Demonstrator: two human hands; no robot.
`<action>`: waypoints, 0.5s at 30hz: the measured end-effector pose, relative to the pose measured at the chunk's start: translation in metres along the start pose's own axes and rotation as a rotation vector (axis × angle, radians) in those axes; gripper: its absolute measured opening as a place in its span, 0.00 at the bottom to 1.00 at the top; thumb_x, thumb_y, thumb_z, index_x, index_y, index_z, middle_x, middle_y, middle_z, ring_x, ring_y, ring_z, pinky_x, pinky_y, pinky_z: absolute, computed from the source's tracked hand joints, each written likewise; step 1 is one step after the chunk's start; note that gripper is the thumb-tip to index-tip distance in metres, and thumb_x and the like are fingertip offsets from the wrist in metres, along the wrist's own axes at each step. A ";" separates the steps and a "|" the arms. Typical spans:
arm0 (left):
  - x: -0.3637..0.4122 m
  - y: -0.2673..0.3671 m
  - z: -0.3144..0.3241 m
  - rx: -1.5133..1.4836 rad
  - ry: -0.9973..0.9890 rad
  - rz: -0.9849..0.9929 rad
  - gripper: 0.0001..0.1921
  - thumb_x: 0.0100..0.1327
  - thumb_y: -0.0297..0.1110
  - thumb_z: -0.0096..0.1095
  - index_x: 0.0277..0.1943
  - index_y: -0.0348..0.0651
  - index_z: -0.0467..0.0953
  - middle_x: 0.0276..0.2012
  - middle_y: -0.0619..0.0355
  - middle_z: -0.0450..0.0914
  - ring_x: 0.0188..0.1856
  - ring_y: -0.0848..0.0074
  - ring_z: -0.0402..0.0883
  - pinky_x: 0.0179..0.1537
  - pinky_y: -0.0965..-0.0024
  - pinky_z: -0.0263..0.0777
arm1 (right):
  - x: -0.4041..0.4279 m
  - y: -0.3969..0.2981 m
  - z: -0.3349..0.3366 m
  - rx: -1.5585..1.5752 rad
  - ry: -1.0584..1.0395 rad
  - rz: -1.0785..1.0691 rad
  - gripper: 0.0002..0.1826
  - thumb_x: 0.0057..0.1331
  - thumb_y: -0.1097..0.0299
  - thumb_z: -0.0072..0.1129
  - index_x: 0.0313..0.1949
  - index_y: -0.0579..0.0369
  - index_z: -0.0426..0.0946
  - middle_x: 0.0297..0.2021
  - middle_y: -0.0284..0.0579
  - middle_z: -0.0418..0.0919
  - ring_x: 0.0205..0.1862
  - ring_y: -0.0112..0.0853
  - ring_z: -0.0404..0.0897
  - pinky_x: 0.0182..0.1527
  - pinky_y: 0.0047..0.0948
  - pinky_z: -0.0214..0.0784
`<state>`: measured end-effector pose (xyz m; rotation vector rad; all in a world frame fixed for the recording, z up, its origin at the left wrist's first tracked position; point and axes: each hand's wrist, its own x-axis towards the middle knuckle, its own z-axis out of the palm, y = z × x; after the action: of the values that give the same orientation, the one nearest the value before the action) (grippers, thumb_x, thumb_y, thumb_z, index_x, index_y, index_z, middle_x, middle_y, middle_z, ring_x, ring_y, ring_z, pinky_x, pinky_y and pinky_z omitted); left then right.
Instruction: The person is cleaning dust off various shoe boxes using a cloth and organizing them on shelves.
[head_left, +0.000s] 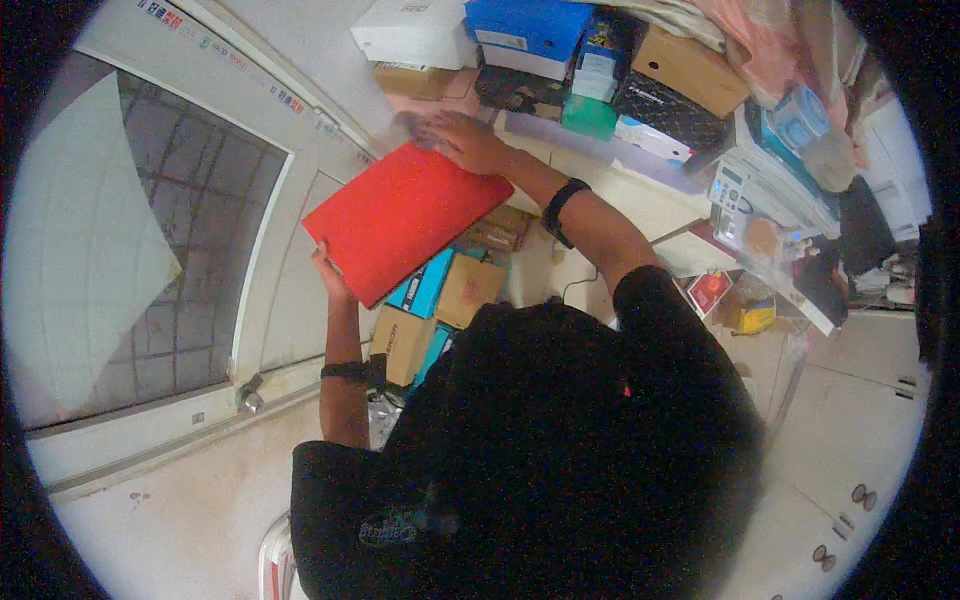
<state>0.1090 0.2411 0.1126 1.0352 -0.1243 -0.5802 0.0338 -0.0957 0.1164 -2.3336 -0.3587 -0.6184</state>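
Note:
A flat red cardboard box (409, 217), tilted, is held up before me at the upper left of centre. My left hand (331, 271) grips its lower left edge, with the fingers partly hidden behind it. At its upper right end lies my right hand (465, 142), palm down on the edge and blurred at the fingertips. Below and behind the red box are stacked boxes, among them a brown carton (469, 291) and a turquoise box (431, 283). Both of my wrists carry dark bands.
To the left is a door (300, 247) with a barred glass pane and a metal knob (251, 396). Along the top stand a white box (412, 34), a blue shoebox (529, 30) and a brown shoebox (690, 67). A small control device (729, 187) is at the right.

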 end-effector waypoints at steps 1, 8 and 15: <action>0.004 -0.003 -0.005 0.001 -0.003 0.004 0.32 0.63 0.58 0.47 0.61 0.41 0.64 0.58 0.53 0.71 0.59 0.60 0.71 0.61 0.54 0.64 | -0.004 0.007 -0.001 0.094 0.002 0.171 0.23 0.69 0.69 0.47 0.64 0.56 0.64 0.66 0.49 0.61 0.72 0.43 0.52 0.71 0.42 0.44; 0.017 -0.010 0.002 -0.042 -0.030 0.012 0.33 0.59 0.57 0.54 0.60 0.40 0.65 0.54 0.55 0.74 0.56 0.63 0.74 0.57 0.57 0.69 | -0.048 -0.019 0.026 -0.107 0.045 -0.003 0.22 0.68 0.67 0.47 0.61 0.55 0.66 0.63 0.53 0.64 0.67 0.48 0.60 0.70 0.49 0.48; 0.031 -0.022 0.016 -0.186 -0.050 0.018 0.31 0.61 0.54 0.50 0.61 0.42 0.64 0.57 0.53 0.72 0.58 0.61 0.72 0.57 0.55 0.68 | -0.060 -0.069 0.011 -0.012 -0.131 -0.241 0.26 0.65 0.69 0.51 0.64 0.53 0.63 0.68 0.47 0.57 0.72 0.43 0.51 0.73 0.45 0.39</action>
<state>0.1204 0.2042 0.0971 0.8392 -0.1207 -0.5903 -0.0422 -0.0430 0.1162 -2.3673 -0.7065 -0.5830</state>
